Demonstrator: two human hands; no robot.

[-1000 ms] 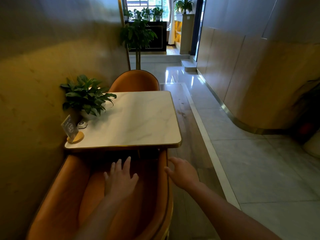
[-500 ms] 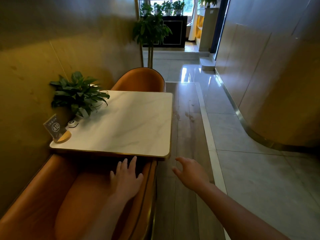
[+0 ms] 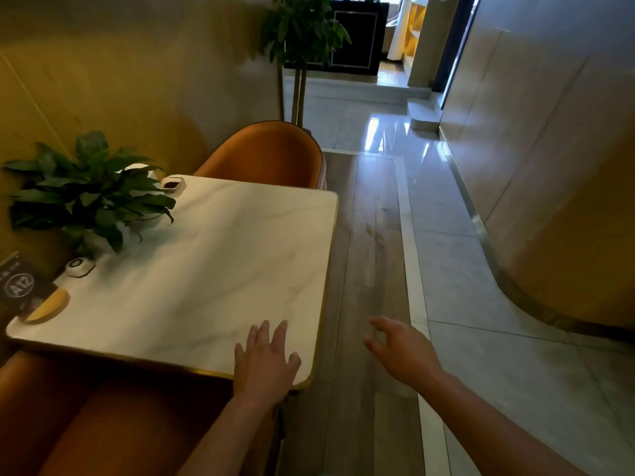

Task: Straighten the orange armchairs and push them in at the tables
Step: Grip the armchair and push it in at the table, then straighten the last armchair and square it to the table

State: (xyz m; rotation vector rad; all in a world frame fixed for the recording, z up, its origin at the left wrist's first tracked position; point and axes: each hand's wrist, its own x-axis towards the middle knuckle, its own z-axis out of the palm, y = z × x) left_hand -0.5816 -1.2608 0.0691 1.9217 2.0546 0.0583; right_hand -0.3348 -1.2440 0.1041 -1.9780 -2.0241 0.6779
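Note:
A white marble table [image 3: 206, 269] with a gold rim stands against the left wall. The near orange armchair [image 3: 103, 424] sits under its front edge, below me. A second orange armchair [image 3: 268, 156] is tucked in at the far side. My left hand [image 3: 266, 364] hovers over the table's near right corner, fingers spread, holding nothing. My right hand [image 3: 402, 352] is out over the wooden floor strip to the right of the table, open and empty.
A potted plant [image 3: 89, 194], a call button [image 3: 79, 266], a small dish [image 3: 173, 184] and an A12 sign [image 3: 24, 293] sit on the table's left side. A tall indoor tree [image 3: 299, 46] stands behind the far chair. A tiled aisle [image 3: 464, 269] runs right, bounded by a curved wall [image 3: 567, 201].
My view has moved forward and right along the table. My left hand has lifted off the near armchair to the table corner. My right hand stays open over the floor.

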